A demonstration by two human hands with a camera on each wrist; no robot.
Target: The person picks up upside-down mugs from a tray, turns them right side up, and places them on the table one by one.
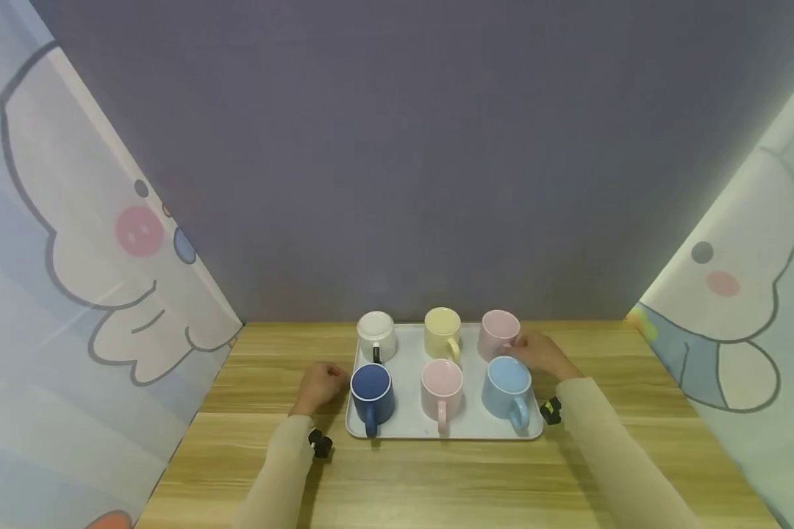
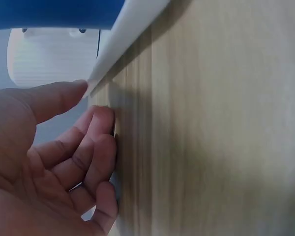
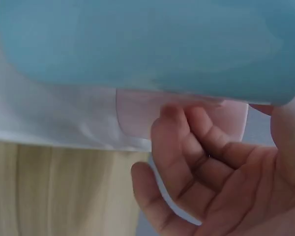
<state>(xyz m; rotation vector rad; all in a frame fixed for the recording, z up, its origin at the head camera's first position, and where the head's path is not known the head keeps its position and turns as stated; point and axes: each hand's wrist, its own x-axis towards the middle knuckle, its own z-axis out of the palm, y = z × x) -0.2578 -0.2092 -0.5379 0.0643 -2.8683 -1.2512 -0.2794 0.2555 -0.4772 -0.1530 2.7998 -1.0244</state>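
On a white tray (image 1: pixel 406 411) stand mugs in two rows. The back row has a white mug (image 1: pixel 376 334) with a black handle, a yellow mug (image 1: pixel 442 330) and a pink mug (image 1: pixel 498 332). In front are a dark blue mug (image 1: pixel 373 397), a second pink mug (image 1: pixel 441 386) and a light blue mug (image 1: pixel 506 386). My right hand (image 1: pixel 536 351) pinches the back pink mug near its handle; the light blue mug partly hides thumb and handle in the right wrist view. By the tray's left edge, my left hand (image 1: pixel 320 386) rests loosely curled, thumb near the rim (image 2: pixel 132 29).
The tray lies on a wooden table (image 1: pixel 437 485), close to a grey wall (image 1: pixel 397 184) at the back. Panels printed with cartoon figures (image 1: pixel 106 242) flank the table on both sides. The front handles point toward me.
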